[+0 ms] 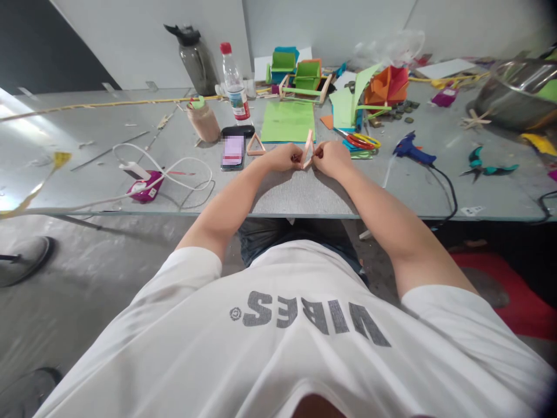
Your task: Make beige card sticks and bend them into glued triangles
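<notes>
Between my two hands a small triangle of pale wooden sticks (308,142) stands tilted above the grey table. My left hand (287,157) pinches its lower left corner, with the fingers closed. On the other side my right hand (331,158) grips the lower right part with thumb and fingertips. A second wooden triangle (256,146) lies flat to the left of my left hand. Just behind the hands is a sheet of green paper (287,121). Red and yellow scissors (361,140) rest beside my right hand.
A phone (232,152), a bottle with a red cap (237,93) and a stick jar (203,121) stand left. To the right lie a blue glue gun (413,149) and pliers (485,165). Folded paper pieces (387,87) crowd the back. A cable crosses near a purple socket (145,187).
</notes>
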